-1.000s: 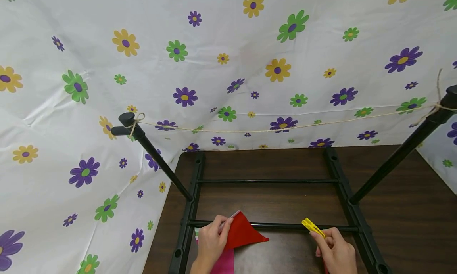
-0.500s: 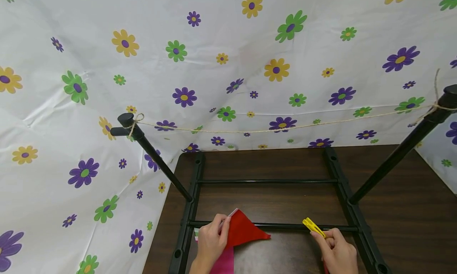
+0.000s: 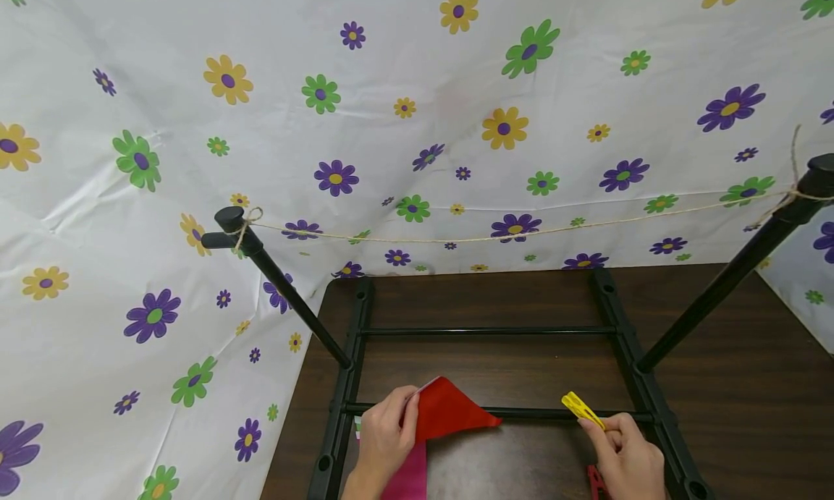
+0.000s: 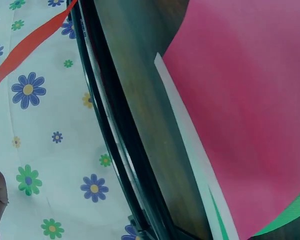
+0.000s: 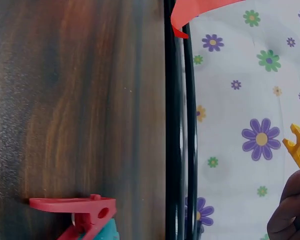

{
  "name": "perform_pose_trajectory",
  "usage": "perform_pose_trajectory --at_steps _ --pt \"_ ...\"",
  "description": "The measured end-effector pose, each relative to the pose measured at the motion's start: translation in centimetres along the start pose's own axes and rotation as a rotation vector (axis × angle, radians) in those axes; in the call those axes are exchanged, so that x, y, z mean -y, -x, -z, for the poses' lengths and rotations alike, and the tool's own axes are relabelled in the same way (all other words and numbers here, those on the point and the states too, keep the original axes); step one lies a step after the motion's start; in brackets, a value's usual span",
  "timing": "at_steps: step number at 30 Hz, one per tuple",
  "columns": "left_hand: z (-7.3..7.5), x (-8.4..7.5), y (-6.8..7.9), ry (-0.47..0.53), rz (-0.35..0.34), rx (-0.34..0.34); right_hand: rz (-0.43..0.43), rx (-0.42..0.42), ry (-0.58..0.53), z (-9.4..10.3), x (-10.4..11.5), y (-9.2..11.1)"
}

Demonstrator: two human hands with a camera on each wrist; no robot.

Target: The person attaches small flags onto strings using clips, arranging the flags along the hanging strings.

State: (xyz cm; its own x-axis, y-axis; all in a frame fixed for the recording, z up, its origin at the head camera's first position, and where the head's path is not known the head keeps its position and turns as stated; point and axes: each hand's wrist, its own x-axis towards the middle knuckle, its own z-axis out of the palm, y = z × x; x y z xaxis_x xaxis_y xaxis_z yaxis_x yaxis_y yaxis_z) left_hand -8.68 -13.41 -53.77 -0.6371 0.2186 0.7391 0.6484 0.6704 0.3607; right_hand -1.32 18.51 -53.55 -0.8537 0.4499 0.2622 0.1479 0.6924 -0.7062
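My left hand (image 3: 384, 435) pinches a red cloth triangle (image 3: 452, 412) by its upper left edge; its free tip points right. In the left wrist view the red cloth shows as a thin strip at top left. My right hand (image 3: 627, 453) holds a yellow clothespin (image 3: 582, 409) between thumb and fingers, its nose pointing up and left. In the right wrist view the same clothespin (image 5: 299, 146) stands out beyond the curled fingers. A string (image 3: 417, 240) is tied between two black posts, farther off than both hands.
Pink sheets (image 4: 240, 115) with white and green ones beneath lie by the left hand. A red clothespin (image 5: 72, 205) and a blue item (image 5: 108, 231) lie on the wooden table (image 5: 90, 100). A black frame (image 3: 489, 331) carries the posts; flowered cloth (image 3: 391, 51) hangs behind.
The right hand has moved slightly right with the yellow clothespin, uncovering the red clothespin near it. The red cloth has risen a little and its tip has swung up and right.
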Motion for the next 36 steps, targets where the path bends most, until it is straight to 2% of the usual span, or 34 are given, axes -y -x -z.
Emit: perform_pose_trajectory --at_steps 7,12,17,24,31,36 --pt "0.1 -0.3 -0.4 -0.019 -0.025 0.001 -0.013 -0.005 -0.009 0.6 0.3 -0.1" --pt "0.1 -0.3 -0.9 -0.030 -0.071 -0.025 0.034 -0.037 -0.025 0.9 0.4 -0.4" --pt "0.1 -0.3 -1.4 -0.023 -0.103 -0.022 0.065 -0.060 -0.026 1.5 1.0 -0.6" --pt "0.3 -0.3 -2.9 -0.021 -0.194 -0.019 0.127 -0.111 -0.044 2.6 2.1 -0.8" --pt "0.6 -0.9 -4.2 0.008 -0.242 0.054 0.164 -0.154 -0.069 3.2 2.5 -0.8" --pt "0.6 -1.2 -5.3 0.018 -0.322 0.025 0.189 -0.182 -0.084 3.5 2.4 -0.9"
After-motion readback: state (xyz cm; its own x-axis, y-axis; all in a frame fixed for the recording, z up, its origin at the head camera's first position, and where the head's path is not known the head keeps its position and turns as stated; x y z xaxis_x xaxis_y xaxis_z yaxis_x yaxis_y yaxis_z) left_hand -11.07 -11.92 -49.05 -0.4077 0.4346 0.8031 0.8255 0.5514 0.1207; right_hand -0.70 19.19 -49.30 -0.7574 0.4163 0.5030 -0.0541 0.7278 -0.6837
